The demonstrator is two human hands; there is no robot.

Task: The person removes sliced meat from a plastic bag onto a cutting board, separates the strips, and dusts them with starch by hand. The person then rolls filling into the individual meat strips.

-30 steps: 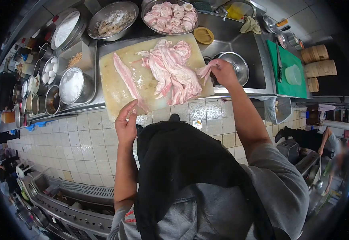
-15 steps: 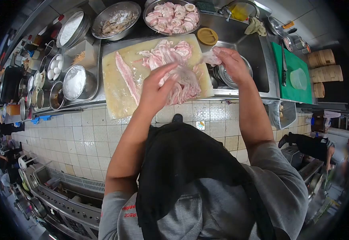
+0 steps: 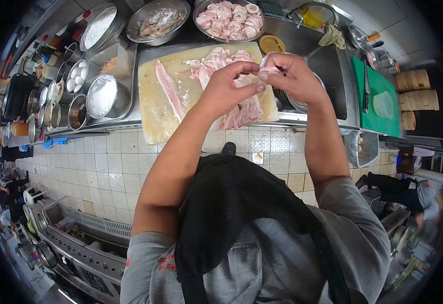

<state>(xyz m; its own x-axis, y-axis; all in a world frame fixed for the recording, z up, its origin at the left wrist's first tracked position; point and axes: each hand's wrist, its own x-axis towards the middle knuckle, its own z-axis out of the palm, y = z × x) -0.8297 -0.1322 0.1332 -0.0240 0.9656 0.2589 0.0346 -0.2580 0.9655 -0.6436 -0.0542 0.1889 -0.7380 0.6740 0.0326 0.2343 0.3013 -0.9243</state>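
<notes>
My right hand is closed on a piece of pale pink meat above the right edge of the cutting board. Beside it is my left hand, thumb and fingers apart, its fingertips close to that piece; whether they touch it is unclear. A heap of meat slices lies on the board, partly hidden under my left hand. One long meat strip lies apart on the board's left side.
Behind the board are a bowl of rolled meat and a bowl with floured pieces. Powder and eggs stand left. To the right are a sink and a green board with a knife. Another person is far right.
My left hand has moved from the lone strip's lower end across the board to my right hand. My right hand has lifted its meat piece away from the heap's right side.
</notes>
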